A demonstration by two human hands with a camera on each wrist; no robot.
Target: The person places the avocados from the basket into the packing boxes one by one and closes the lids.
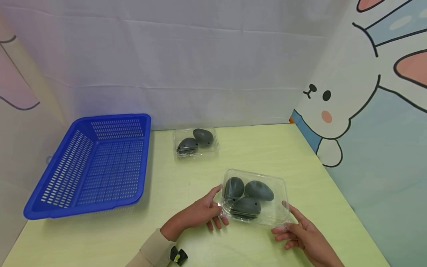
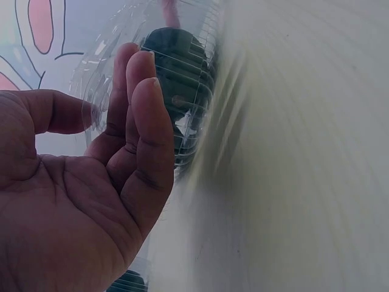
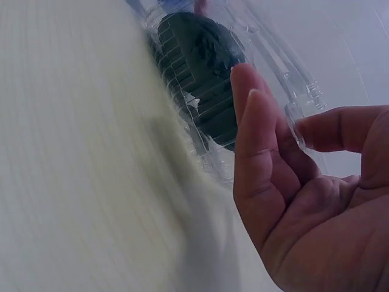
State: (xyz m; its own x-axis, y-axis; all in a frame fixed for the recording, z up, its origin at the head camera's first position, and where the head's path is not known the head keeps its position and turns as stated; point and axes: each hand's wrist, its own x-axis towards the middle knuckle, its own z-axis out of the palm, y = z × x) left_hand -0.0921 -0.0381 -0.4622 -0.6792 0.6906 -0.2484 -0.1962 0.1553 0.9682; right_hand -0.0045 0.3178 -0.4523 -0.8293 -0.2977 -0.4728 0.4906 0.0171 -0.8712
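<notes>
In the head view, both hands hold a clear plastic clamshell box (image 1: pixel 279 189) close over the table. Inside lie three dark green, avocado-like fruits (image 1: pixel 259 190). My left hand (image 1: pixel 205 212) grips its left end, thumb at the rim and fingers beneath, as the left wrist view shows. At the opposite end, my right hand (image 1: pixel 305 231) pinches the plastic edge between thumb and fingers. The right wrist view has a dark fruit (image 3: pixel 200 73) behind the ribbed plastic, just past the fingertips. The box's underside is hidden in the head view.
A second clear box (image 1: pixel 213 142) holding two similar dark fruits (image 1: pixel 202 137) sits near the back edge of the pale yellow table (image 1: pixel 186 185). To the left stands a blue plastic basket (image 1: pixel 145 159) with slotted walls. White cloth (image 1: pixel 200 66) hangs behind; a rabbit-patterned wall (image 1: pixel 383 167) borders the right side.
</notes>
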